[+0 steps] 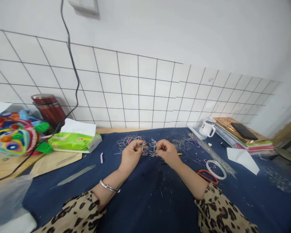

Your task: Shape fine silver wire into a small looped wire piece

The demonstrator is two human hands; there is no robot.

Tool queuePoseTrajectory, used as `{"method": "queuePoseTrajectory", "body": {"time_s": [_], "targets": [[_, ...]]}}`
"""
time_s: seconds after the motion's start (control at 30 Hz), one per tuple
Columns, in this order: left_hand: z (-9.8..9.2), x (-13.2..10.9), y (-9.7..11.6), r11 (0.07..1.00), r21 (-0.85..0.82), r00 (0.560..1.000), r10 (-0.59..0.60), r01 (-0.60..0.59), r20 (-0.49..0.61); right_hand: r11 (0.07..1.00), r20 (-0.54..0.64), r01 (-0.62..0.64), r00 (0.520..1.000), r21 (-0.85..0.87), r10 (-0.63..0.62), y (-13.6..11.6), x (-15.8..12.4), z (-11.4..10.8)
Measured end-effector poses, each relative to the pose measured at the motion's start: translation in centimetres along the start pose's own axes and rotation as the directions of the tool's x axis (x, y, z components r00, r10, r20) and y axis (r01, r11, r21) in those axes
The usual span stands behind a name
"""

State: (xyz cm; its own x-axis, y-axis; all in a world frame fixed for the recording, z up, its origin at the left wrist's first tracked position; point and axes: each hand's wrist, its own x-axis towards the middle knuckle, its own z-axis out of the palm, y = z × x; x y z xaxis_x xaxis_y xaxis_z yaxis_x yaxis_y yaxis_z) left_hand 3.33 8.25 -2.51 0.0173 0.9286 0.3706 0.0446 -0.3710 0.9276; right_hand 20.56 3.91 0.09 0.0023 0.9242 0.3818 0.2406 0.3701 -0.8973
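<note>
Between my hands is a small openwork piece of bent silver wire (150, 149), held just above the dark blue cloth. My left hand (131, 156) pinches its left side with thumb and fingers. On the opposite side, my right hand (169, 153) has its fingertips pressed together at the wire; the exact grip point is too small to make out. Behind the left hand lies a tangle of wire (126, 140), and more loose wire bits (183, 144) are scattered behind the right hand.
Straight wires (214, 154) lie at right beside a white loop (216, 169) and an orange loop (207, 176). A mug (207, 128) and stacked books (242, 137) stand behind. At left are a tissue pack (74, 141), more wires (75, 175) and a red flask (49, 110).
</note>
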Motion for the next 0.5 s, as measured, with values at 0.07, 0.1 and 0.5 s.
{"method": "queuePoseTrajectory", "body": {"time_s": [0.07, 0.1, 0.5], "targets": [[-0.1, 0.0, 0.0, 1.0, -0.002, 1.0, -0.002, 0.002, 0.001, 1.0, 0.01, -0.019, 1.0, -0.01, 0.019, 0.1, 0.1, -0.1], [-0.1, -0.1, 0.1, 1.0, 0.009, 1.0, 0.002, -0.002, -0.006, 0.999, 0.016, -0.026, 1.0, -0.022, 0.026, 0.2, 0.1, -0.2], [1.2, -1.9, 0.4, 0.907, 0.382, 0.984, 0.158, -0.178, 0.082, 0.967, 0.037, 0.016, 0.999, -0.254, -0.006, 1.0, -0.4, 2.3]]}}
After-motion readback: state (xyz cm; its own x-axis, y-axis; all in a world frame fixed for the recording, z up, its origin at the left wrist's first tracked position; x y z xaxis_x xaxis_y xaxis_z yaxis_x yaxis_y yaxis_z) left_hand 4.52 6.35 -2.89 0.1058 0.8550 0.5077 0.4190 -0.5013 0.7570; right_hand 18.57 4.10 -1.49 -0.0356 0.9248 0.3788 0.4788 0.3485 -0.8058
